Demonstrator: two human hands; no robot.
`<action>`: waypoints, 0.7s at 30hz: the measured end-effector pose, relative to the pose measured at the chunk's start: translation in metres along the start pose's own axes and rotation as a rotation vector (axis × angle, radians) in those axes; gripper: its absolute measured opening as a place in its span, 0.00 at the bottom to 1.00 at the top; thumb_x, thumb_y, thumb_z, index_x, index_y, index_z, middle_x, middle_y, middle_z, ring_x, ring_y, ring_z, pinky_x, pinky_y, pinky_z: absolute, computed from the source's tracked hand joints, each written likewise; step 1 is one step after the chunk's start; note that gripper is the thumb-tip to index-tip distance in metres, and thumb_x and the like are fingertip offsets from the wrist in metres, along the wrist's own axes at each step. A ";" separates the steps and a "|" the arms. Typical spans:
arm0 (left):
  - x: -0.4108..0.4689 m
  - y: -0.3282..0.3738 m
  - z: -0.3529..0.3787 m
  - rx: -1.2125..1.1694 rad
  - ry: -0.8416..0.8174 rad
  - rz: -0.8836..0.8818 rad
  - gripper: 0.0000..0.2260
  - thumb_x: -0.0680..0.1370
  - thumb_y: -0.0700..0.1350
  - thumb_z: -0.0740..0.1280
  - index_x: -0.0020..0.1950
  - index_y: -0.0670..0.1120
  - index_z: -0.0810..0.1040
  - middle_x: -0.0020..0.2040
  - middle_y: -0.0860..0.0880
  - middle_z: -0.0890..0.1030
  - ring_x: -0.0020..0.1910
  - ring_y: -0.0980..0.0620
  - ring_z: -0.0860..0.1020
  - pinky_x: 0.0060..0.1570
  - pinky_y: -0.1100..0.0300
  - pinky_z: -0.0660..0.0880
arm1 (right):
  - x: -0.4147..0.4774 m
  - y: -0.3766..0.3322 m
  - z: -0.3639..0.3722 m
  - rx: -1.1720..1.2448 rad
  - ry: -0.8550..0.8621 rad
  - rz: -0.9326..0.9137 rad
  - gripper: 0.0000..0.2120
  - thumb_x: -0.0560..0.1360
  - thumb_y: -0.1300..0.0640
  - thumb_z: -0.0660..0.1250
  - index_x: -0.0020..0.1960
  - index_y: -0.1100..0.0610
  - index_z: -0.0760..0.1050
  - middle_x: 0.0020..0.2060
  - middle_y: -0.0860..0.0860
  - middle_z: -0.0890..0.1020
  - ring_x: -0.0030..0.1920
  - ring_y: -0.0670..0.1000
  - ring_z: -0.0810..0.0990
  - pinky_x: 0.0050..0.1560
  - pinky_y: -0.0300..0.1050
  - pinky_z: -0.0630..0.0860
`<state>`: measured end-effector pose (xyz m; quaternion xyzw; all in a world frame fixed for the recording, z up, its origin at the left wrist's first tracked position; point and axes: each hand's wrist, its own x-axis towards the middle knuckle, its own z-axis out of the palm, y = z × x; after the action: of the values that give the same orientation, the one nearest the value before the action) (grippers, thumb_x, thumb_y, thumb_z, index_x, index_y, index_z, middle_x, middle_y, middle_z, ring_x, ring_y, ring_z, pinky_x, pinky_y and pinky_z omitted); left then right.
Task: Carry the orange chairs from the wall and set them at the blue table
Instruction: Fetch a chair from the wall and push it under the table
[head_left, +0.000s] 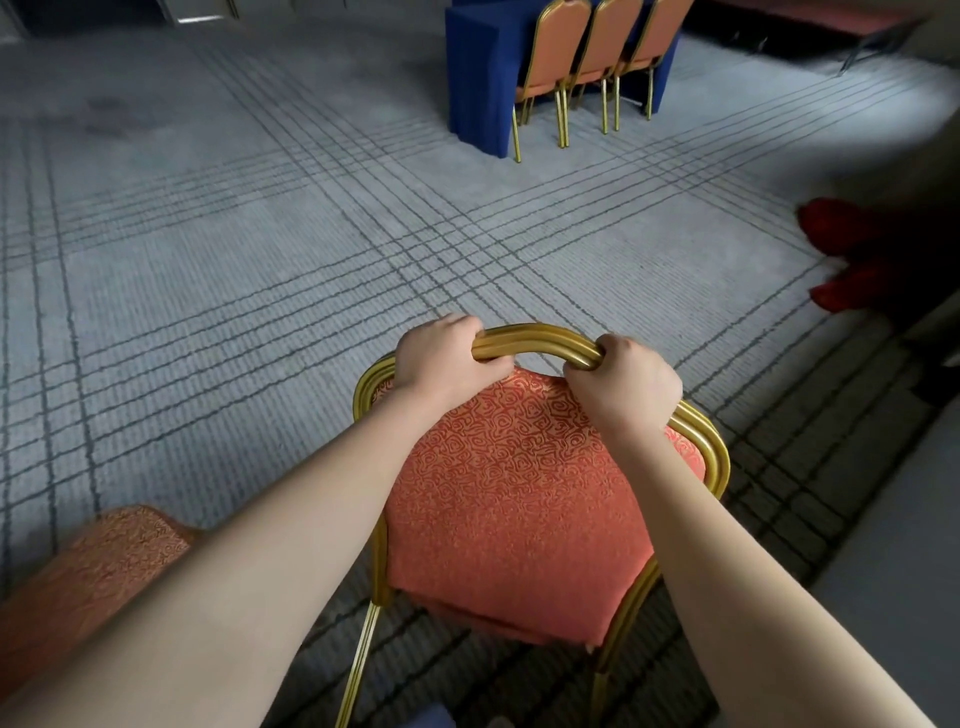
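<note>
1. An orange chair with a gold metal frame fills the lower centre of the frame, its patterned backrest facing the camera.
2. The left hand has its fingers curled over the top rail of the chair's back, left of the rail's middle.
3. The right hand grips the same rail to the right, fingers wrapped round the gold tubing; a short stretch of bare rail shows between the two hands.
4. Both bare forearms reach in from the bottom edge of the frame.
5. Another orange cushion, blurred, sits at the lower left, partly behind the left forearm.
6. The blue table, draped in cloth to the floor, stands at the top centre, well apart from the held chair.
7. Three orange chairs stand side by side against the table's right side, their backs towards the camera.
8. A grey carpet with dark crossing lines covers the floor between.
9. Something red lies in shadow at the right edge; what it is cannot be told.
</note>
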<state>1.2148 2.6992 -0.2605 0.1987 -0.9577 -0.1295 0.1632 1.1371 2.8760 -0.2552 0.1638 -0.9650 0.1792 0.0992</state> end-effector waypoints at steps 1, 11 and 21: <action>0.000 0.000 0.002 0.009 0.015 0.008 0.20 0.68 0.67 0.63 0.39 0.50 0.76 0.38 0.54 0.78 0.37 0.51 0.77 0.34 0.58 0.72 | -0.001 0.001 0.000 0.000 0.008 -0.003 0.10 0.65 0.48 0.67 0.35 0.55 0.72 0.31 0.48 0.73 0.37 0.56 0.77 0.32 0.42 0.67; 0.053 -0.003 0.018 -0.080 0.042 0.036 0.21 0.64 0.65 0.68 0.27 0.49 0.67 0.27 0.53 0.71 0.30 0.51 0.73 0.29 0.60 0.62 | 0.048 0.003 0.013 -0.018 0.001 0.027 0.10 0.66 0.49 0.66 0.35 0.56 0.74 0.30 0.49 0.75 0.36 0.57 0.77 0.33 0.43 0.67; 0.155 -0.010 0.049 -0.098 -0.035 0.016 0.23 0.63 0.68 0.69 0.31 0.47 0.75 0.27 0.52 0.74 0.31 0.50 0.74 0.30 0.59 0.63 | 0.149 0.005 0.046 -0.045 -0.062 0.047 0.13 0.67 0.45 0.66 0.37 0.55 0.76 0.30 0.50 0.78 0.39 0.59 0.79 0.34 0.43 0.67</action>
<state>1.0657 2.6335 -0.2679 0.1804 -0.9545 -0.1783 0.1570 0.9908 2.8212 -0.2614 0.1444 -0.9749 0.1547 0.0684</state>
